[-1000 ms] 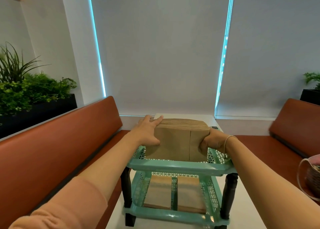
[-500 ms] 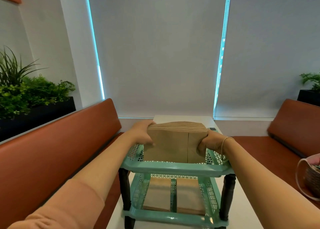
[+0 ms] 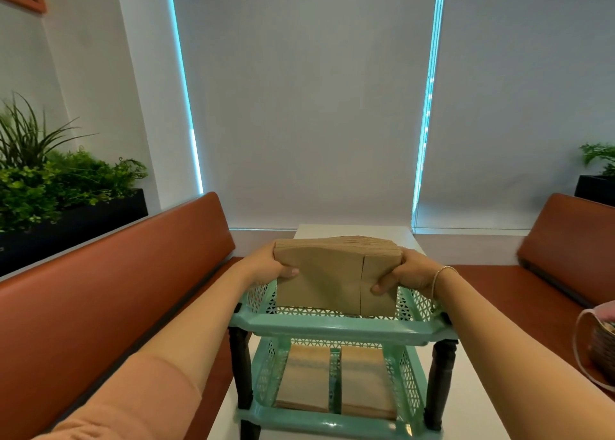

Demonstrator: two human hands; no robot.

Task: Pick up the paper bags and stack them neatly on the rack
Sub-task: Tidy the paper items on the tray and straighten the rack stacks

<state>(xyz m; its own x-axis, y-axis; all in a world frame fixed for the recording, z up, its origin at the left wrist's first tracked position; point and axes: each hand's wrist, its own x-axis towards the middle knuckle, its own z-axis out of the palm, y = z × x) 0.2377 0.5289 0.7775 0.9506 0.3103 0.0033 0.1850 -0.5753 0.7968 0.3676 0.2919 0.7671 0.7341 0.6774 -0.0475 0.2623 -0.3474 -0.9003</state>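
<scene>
the bundle of paper bags (image 3: 336,273) is flat brown kraft, matte and lightly creased, a thick sheaf whose stacked top edges show as fine ridges; a vertical fold seam runs down its front face right of centre. it stands upright on edge in the top tier of the rack (image 3: 342,328), its lower edge down inside the tray at the middle.

my left hand (image 3: 266,268) grips the bundle's 9 o'clock side, thumb curled across the front face, the other fingers hidden behind the paper. my right hand (image 3: 407,273) grips the 3 o'clock side the same way, thumb wrapped onto the front near the seam; a thin beaded bracelet (image 3: 439,278) sits on that wrist. the bags are squeezed between both palms.

the rack is mint-green plastic, two tiers, with lattice-perforated walls, smooth rounded rims and dark turned posts at the corners. on the lower tier, at 6 o'clock from the bundle, two more flat piles of brown bags (image 3: 336,378) lie side by side.

the rack stands on a smooth white table (image 3: 479,403). rust-brown padded benches (image 3: 100,290) flank it at 9 and 3 o'clock, with leafy plants (image 3: 50,180) in a black planter at 10 o'clock.
</scene>
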